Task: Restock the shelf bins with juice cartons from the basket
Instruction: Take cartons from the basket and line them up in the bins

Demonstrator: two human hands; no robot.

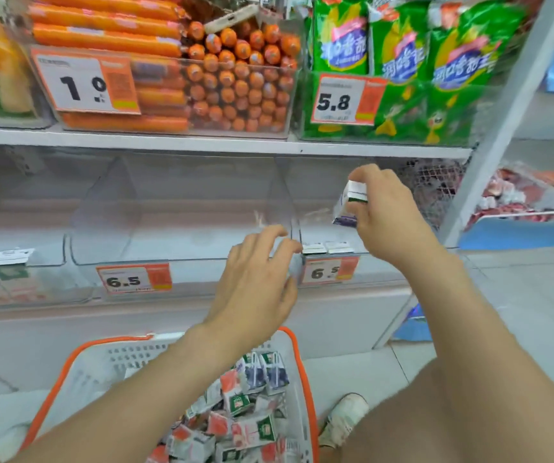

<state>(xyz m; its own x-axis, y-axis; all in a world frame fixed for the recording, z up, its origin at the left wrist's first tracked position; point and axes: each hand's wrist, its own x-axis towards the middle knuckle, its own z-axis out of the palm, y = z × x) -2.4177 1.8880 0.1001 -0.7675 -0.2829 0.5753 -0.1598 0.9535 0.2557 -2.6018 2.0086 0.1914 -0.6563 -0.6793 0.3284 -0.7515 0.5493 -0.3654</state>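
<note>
My right hand [387, 213] grips a small white and purple juice carton [349, 203] over the right clear shelf bin [332, 228], where two cartons [327, 247] stand at the front. My left hand [255, 282] hovers with spread, relaxed fingers before the divider between the middle bin [168, 228] and the right bin, holding nothing. Below, a white basket with an orange rim [111, 359] holds several red, green and purple cartons [245, 412]. The left bin [15, 248] shows cartons at its front.
The upper shelf carries bins of orange sausages [228, 81] and green snack bags [402, 61], with price tags 1.0 and 5.8. Tags reading 6.5 hang on the lower bins. A white upright post [489, 135] stands at right. My shoe [345, 416] is beside the basket.
</note>
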